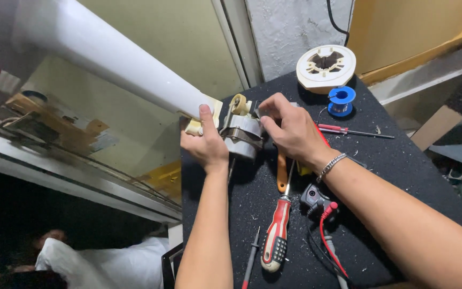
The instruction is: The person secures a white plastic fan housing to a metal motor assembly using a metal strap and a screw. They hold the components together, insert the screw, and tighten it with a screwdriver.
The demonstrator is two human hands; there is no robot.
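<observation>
Forearms: both reached up from the 6 o'clock edge, nearest the lens, the right one with a metal bracelet (331, 166) at the wrist.
Left hand (205, 143): clenched around the cream plastic end (199, 126) of the small motor (243, 134), thumb pressed up along it.
Right hand (290, 128): fingertips pinched at the top of the motor, at its 1 o'clock corner; what they nipped could not be made out.
Motor: sat at the picture's centre, near the 9 o'clock edge of the black mat (402, 160), held between both hands.
Step in hand: judging by the grips, a fitting or wire at the motor's top was being worked while the other hand steadied the body.
Next move calls for: probably a firm brace from the left and a fine, small pull or twist from the right.
Tools: red-handled screwdriver (275, 235) at 6 o'clock of the motor, orange-handled tool (282, 174) just above it, meter probes (324, 214) at 5 o'clock, thin red screwdriver (348, 130) at 3 o'clock.
Spools: blue reel (341, 100) and cream round housing (325, 66) toward 1 o'clock.
Edges: mat dropped off close at 9 o'clock, beside the left wrist; white tube (113, 59) crowded 10 o'clock.
Open room: bare mat toward 3 and 4 o'clock.
</observation>
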